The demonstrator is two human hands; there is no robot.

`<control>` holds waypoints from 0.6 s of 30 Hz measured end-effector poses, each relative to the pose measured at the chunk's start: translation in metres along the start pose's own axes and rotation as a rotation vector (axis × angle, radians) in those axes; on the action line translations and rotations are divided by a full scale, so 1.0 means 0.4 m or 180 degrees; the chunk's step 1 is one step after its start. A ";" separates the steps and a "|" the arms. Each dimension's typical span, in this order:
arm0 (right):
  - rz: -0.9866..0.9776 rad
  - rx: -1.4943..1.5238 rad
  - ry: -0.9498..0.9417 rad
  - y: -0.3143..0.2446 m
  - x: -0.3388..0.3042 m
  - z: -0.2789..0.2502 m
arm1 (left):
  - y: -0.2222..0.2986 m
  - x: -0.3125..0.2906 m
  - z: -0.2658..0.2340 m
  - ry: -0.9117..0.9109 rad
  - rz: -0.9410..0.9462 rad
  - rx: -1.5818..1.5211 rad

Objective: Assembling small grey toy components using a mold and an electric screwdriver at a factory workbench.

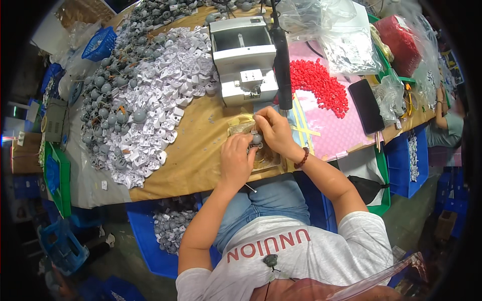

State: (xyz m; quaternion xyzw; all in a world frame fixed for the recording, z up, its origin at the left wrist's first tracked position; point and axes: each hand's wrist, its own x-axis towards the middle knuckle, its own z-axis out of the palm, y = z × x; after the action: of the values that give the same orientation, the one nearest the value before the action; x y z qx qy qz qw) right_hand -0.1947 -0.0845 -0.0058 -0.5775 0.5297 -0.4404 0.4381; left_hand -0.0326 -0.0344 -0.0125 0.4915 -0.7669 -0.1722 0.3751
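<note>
Both hands work close together at the table's near edge. My left hand (236, 156) has its fingers bent around a small grey ball-shaped part (257, 139), gripping it from the side. A thin pale cord or rod (251, 188) shows below that hand. My right hand (276, 134) is closed beside and above the part, thumb and fingertips pressed together; what they pinch is too small to make out. Beneath both lies a shallow brownish tray (271, 165), partly covered by the hands. Just beyond them stands a grey-white machine (246, 57).
White plastic parts (160, 95) and grey balls with wires (108, 115) lie heaped left. To the right are red caps (319, 83) on pink wrap (321, 130) and a black phone (366, 106). A blue bin (145, 241) of parts sits below the table edge. Another person's arm (441, 111) shows far right.
</note>
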 end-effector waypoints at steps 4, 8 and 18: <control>-0.0404 -0.0218 -0.0112 0.005 0.021 0.013 | 0.004 0.003 0.003 0.0035 0.0000 -0.0030; -0.0033 0.0832 -0.0792 -0.031 0.018 -0.043 | 0.004 -0.018 -0.060 -0.0043 -0.0022 -0.0244; -0.0893 -0.2205 -0.0014 0.097 0.098 -0.328 | -0.063 -0.139 -0.577 -0.2662 -0.1049 0.0949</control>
State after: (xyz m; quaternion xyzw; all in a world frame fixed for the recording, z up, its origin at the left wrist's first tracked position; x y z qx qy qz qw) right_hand -0.3291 -0.1308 -0.0118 -0.7594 0.5621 -0.2896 0.1532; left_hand 0.1682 0.0272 0.1011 0.5436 -0.7803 -0.3006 -0.0729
